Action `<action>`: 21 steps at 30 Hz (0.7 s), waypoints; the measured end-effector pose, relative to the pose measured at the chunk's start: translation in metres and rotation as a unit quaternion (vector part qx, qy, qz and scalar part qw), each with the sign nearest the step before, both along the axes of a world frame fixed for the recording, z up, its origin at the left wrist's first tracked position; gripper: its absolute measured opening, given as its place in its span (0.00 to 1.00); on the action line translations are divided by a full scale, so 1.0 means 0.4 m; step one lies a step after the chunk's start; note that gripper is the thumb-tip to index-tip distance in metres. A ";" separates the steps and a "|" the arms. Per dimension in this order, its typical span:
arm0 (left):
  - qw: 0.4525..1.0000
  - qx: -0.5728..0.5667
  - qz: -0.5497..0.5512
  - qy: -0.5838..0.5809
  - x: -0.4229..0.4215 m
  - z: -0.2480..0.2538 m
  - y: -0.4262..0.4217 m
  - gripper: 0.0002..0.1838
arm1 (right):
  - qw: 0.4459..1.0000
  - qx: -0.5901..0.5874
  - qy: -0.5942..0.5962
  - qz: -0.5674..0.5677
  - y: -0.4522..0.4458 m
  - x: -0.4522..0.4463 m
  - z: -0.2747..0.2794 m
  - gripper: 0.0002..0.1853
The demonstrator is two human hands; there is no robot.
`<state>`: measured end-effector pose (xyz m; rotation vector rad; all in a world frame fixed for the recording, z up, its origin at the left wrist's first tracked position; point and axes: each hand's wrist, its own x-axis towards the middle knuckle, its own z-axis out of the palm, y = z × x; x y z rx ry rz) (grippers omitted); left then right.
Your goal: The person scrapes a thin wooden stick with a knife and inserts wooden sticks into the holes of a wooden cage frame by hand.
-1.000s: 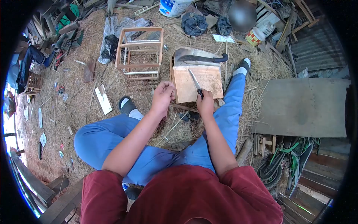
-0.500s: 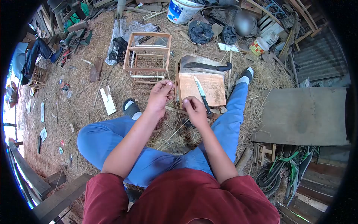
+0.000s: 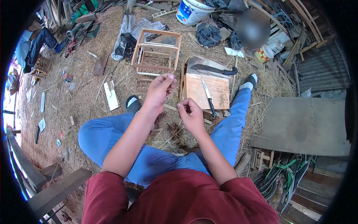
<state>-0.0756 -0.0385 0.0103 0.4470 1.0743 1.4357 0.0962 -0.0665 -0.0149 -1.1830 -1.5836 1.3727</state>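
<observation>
My left hand (image 3: 159, 93) is raised in front of me, thumb and fingers pinched together. A faint thin strand seems to stand above its fingertips; what it is I cannot make out. Lower and to the right, my right hand (image 3: 192, 116) is curled with thumb against forefinger, and anything in that pinch is too small to name. Just beyond the right hand lies a wooden board (image 3: 218, 89), with a black-handled kitchen knife (image 3: 207, 95) on it. Behind the knife rests a dark machete (image 3: 214, 70). A wooden frame (image 3: 158, 68) stands on the ground past my left hand.
Straw and wood shavings cover the ground. A white bucket (image 3: 192, 13) and black plastic bags (image 3: 208, 34) sit at the back. On the right are a large grey panel (image 3: 304, 125) and a green bicycle-like vehicle (image 3: 285, 168). A pale wood piece (image 3: 110, 95) lies left.
The view has shifted, so the frame, board and knife appear farther right. Both hands stay pinched; the right has moved slightly left relative to the board.
</observation>
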 end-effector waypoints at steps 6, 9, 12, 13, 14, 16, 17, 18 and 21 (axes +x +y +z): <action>1.000 -0.010 0.025 -0.006 -0.051 0.025 0.005 0.07 | 0.998 -0.037 0.021 0.045 -0.021 0.016 0.014 0.07; 0.999 -0.001 0.032 0.015 -0.083 0.013 0.017 0.08 | 0.993 -0.080 0.047 0.076 -0.016 0.019 0.008 0.07; 0.994 -0.018 0.105 0.001 -0.116 0.003 0.021 0.07 | 0.984 -0.127 0.050 0.110 -0.008 0.025 0.030 0.07; 0.989 -0.010 0.149 0.009 -0.138 0.000 0.027 0.06 | 0.984 -0.127 0.052 0.110 -0.005 0.026 0.031 0.07; 0.981 -0.003 0.192 0.017 -0.161 -0.003 0.031 0.06 | 0.980 -0.158 0.040 0.114 0.000 0.026 0.032 0.06; 0.978 -0.012 0.200 0.062 -0.205 -0.008 0.026 0.06 | 0.975 -0.187 0.029 0.120 0.015 0.020 0.034 0.06; 0.973 -0.017 0.223 0.057 -0.221 -0.018 0.024 0.06 | 0.972 -0.206 0.047 0.102 0.026 0.013 0.033 0.06; 0.967 -0.022 0.248 0.052 -0.232 -0.023 0.025 0.06 | 0.968 -0.226 0.065 0.084 0.039 0.005 0.033 0.06; 0.971 -0.017 0.228 0.073 -0.224 0.150 -0.021 0.08 | 0.963 -0.242 0.079 0.086 0.093 -0.016 0.041 0.06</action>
